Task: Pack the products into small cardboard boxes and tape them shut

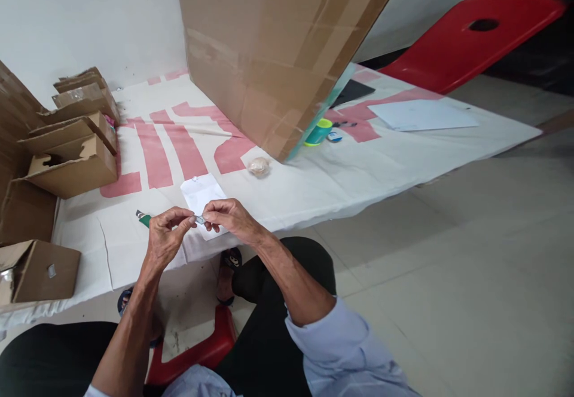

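1 small pale item [200,220], pinched betw. fingertips of L hand [165,237] & R hand [231,216], both closed on it for steady grip, just over white paper slip [202,197].

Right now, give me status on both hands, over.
Left hand, right hand both pinch small piece. Held over white paper. Green-handled tool lies beside left hand.

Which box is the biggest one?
The large cardboard box at the middle top, beyond the small piece pinched by left hand and right hand; the stacked boxes at left are much smaller.
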Motion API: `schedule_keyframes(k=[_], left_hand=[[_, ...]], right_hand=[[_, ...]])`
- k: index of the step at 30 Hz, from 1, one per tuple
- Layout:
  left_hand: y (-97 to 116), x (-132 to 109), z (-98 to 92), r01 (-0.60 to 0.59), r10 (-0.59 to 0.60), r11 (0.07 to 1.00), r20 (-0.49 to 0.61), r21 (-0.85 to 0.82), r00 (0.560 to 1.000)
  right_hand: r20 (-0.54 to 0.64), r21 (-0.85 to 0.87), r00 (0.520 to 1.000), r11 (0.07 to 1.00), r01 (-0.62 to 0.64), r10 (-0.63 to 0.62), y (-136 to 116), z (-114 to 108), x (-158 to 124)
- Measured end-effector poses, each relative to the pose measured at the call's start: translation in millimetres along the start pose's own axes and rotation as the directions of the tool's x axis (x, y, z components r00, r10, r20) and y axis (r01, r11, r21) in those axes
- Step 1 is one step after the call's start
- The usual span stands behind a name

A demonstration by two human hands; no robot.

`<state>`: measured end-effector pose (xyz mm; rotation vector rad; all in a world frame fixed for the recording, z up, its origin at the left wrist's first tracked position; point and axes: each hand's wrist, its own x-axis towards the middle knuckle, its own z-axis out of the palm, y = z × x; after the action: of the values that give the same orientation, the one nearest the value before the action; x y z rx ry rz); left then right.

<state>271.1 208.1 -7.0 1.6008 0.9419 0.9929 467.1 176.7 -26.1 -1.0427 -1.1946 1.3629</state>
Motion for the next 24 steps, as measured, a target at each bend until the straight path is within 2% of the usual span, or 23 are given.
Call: schedule_keyframes(k=[6, 11, 17, 24], left_hand=[[8, -2, -3.3, -0.166, 0.17, 0.969, -0.005, 0.181, 0.985], [8, -5, -2.6, -0.316, 0.322, 0.929, -0.002, 0.193, 0.947], [8, -8, -5.8, -0.354, 0.355, 0.914, 0.032, 0.196, 0.934], [9, -10, -7.0, -0.383, 0.379, 0.903, 0.058, 0.193, 0.924]], right_hand=[[-0.01, 0.015, 1.0, 1.0, 0.006, -0.006, 1, 2, 1], [-0.026, 0.113, 0.999, 0.993, -0.027, 0.03, 3, 7, 2], [-0.007, 0.19, 0.997, 0.979, -0.073, 0.075, 5, 10, 3], [-0.011, 0.193, 0.996, 0.978, -0.079, 0.083, 5, 10, 3]])
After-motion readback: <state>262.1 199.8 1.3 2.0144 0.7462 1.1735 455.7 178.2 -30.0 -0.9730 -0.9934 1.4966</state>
